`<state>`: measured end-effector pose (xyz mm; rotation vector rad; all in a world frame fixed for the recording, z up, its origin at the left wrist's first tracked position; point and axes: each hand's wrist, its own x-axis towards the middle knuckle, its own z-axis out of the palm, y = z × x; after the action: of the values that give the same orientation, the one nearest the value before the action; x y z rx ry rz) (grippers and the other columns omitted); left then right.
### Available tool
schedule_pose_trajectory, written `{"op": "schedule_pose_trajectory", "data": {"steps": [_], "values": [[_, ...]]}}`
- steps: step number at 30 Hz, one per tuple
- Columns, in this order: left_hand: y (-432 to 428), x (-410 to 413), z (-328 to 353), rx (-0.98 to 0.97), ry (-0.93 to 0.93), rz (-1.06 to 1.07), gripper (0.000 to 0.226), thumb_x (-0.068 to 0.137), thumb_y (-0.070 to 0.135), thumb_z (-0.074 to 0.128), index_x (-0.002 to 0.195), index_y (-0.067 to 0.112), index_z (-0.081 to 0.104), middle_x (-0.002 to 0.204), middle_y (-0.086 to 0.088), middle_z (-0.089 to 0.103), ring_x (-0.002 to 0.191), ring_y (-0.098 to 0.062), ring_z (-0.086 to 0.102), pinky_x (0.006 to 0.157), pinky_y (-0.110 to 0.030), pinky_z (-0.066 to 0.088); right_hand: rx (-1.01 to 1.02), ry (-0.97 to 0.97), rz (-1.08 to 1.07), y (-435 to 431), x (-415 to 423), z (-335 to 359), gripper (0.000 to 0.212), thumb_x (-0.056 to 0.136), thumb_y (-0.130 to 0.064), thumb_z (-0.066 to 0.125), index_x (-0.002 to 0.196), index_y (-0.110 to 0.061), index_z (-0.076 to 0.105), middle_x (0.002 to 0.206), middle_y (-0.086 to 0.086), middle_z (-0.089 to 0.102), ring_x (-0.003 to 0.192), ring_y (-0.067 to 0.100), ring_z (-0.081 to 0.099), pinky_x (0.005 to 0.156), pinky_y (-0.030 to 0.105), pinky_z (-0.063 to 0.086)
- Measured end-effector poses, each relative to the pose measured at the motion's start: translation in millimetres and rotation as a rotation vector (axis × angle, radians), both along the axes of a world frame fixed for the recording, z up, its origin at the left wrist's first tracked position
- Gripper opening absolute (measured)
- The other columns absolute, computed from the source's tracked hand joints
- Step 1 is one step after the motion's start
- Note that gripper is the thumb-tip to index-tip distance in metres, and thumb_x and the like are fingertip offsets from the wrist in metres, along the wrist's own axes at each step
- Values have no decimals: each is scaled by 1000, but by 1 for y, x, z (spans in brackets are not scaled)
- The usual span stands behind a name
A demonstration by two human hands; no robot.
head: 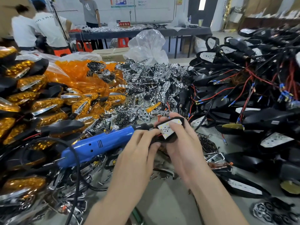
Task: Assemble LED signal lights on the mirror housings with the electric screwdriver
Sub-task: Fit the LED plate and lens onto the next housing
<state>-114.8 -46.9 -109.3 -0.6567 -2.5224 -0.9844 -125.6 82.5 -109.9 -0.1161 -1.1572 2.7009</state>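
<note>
Black mirror housing (170,138) is being clamped by left grip (142,143) and right grip (183,143); white LED board (165,129) is probably risking shifting askew while blue screwdriver (100,143) is lying aside.

A: What covers the arms?
B: Forearms bare as far as the view reaches; the left hand (141,143) and right hand (181,141) bare as well; fingernails short and plain

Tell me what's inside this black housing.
A white LED board with holes and yellow chips sits in the mirror housing. Your left hand and right hand cover its lower edge; anything beneath the board is hidden.
</note>
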Motion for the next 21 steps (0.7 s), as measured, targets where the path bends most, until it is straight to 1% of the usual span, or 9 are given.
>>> {"op": "schedule_pose_trajectory", "data": {"steps": [3,6,9,14,21], "values": [[-5,-2,2,-64,53,76,28,95,36,47,123,40,49,108,19,50,88,-7,56,65,-31,54,32,-33,64,1,2,3,22,103,-5,49,108,-16,68,99,8,74,86,21,70,69,33,60],[-7,-1,3,-114,78,108,30,95,34,48,124,33,54,107,15,54,83,-8,58,57,-28,53,21,-58,80,2,3,4,23,106,-10,48,109,-16,70,106,11,75,89,22,72,69,35,60],[-7,-1,3,-122,71,100,29,95,32,49,123,31,56,107,14,55,82,-8,58,56,-27,52,22,-66,60,3,2,2,24,107,-12,46,107,-17,69,108,12,76,93,24,72,70,36,61],[-6,-1,4,-102,62,95,29,95,31,49,121,30,60,107,13,55,80,-10,59,56,-34,55,30,-67,55,4,2,0,22,108,-12,45,107,-16,66,111,11,77,94,24,73,70,36,60],[-7,-3,2,-76,95,89,26,93,28,52,118,33,60,105,14,56,81,-9,56,53,-34,53,24,-56,59,3,3,-1,23,108,-11,43,105,-14,65,113,14,75,101,32,71,81,45,61]]}}
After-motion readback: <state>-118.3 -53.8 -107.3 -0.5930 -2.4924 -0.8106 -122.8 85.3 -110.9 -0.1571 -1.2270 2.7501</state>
